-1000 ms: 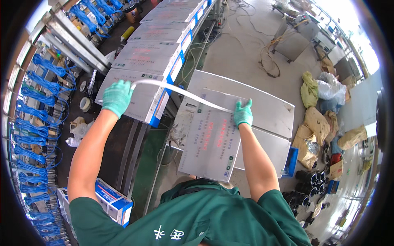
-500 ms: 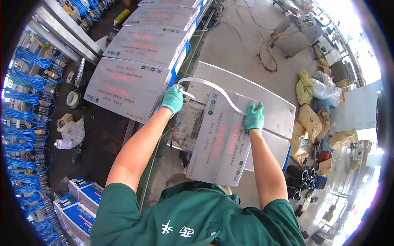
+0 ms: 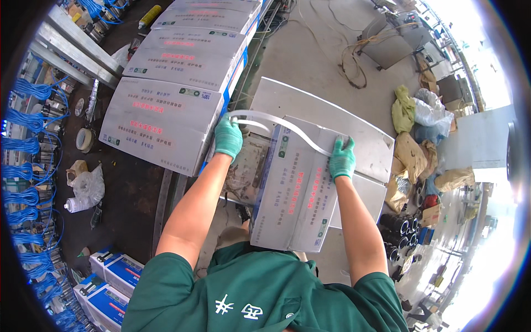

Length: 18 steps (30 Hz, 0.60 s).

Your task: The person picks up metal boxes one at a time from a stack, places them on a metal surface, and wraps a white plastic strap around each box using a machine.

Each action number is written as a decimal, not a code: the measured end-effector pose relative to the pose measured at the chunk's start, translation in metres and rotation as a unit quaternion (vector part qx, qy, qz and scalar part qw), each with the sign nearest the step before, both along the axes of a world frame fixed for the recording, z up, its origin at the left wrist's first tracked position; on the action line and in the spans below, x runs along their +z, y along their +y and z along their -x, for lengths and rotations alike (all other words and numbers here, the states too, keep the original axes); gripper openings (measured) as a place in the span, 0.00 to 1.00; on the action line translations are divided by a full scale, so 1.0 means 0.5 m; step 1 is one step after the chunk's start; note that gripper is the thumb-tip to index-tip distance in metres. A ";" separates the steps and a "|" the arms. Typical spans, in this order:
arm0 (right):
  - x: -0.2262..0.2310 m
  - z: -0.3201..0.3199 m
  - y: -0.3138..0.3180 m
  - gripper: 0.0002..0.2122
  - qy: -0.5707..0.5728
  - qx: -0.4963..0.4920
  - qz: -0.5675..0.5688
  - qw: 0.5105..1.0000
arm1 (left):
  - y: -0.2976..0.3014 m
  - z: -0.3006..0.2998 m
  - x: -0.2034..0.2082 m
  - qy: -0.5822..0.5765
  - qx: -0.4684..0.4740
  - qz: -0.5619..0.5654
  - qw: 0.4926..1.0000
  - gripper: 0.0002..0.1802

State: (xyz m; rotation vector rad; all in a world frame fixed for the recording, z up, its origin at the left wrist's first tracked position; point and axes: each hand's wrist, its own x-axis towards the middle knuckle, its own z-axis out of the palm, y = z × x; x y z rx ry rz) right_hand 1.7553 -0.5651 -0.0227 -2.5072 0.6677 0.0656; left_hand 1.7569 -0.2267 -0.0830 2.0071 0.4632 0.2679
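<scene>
Head view, with the clock read from its centre: the left hand, green-gloved and near the centre at ten o'clock, is closed round a white strap, fingers curled and knuckles pointing to twelve. The right hand, gloved alike, lies at three o'clock on the right edge of a grey box, its raised fingertips only a little apart. The strap meets its inner side; whether the fingers pinch it or press it down, I cannot tell. Between the hands the strap bows up over the box's far left corner, and a shorter length leaves the left hand toward four o'clock.

The box sits close to the centre at four o'clock, over a grey metal bench. Its long axis runs from about half past twelve to half past six, the near end by the person's green shirt. Rows of red and dark print follow that axis.

At ten o'clock, just beside the left hand, is the nearest of a row of boxes stretching toward eleven. A tape roll lies at nine, on a dark surface. Sacks are heaped at three.
</scene>
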 end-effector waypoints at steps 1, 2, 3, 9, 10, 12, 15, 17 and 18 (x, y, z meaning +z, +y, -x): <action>0.000 0.000 0.001 0.34 0.002 -0.001 0.003 1.000 | 0.006 0.004 -0.010 0.006 -0.001 -0.112 0.994 0.11; 0.000 -0.001 0.001 0.34 0.001 -0.003 0.004 1.000 | 0.009 0.009 -0.021 0.035 -0.003 -0.134 0.990 0.12; 0.001 -0.002 0.002 0.34 0.000 -0.007 0.003 1.000 | 0.012 0.014 -0.033 0.083 -0.010 -0.129 0.988 0.13; -0.002 -0.004 0.000 0.33 0.004 -0.007 -0.003 1.000 | 0.023 0.013 -0.060 0.049 -0.089 -0.272 0.957 0.18; -0.003 -0.002 -0.001 0.33 0.007 -0.005 0.000 1.000 | 0.023 0.008 -0.058 0.036 -0.096 -0.287 0.953 0.18; -0.004 -0.002 -0.002 0.33 0.001 -0.001 -0.004 1.000 | 0.022 -0.005 -0.051 -0.012 -0.092 -0.315 0.944 0.17; -0.006 -0.002 -0.003 0.33 -0.001 0.000 -0.018 1.000 | 0.019 -0.028 -0.053 0.023 -0.110 -0.324 0.939 0.18; -0.007 -0.004 -0.004 0.33 -0.002 0.003 -0.009 1.000 | 0.013 -0.040 -0.066 0.069 -0.104 -0.265 0.956 0.15; -0.008 -0.004 -0.004 0.33 -0.005 0.000 -0.008 1.000 | 0.008 -0.046 -0.075 0.057 -0.090 -0.252 0.962 0.15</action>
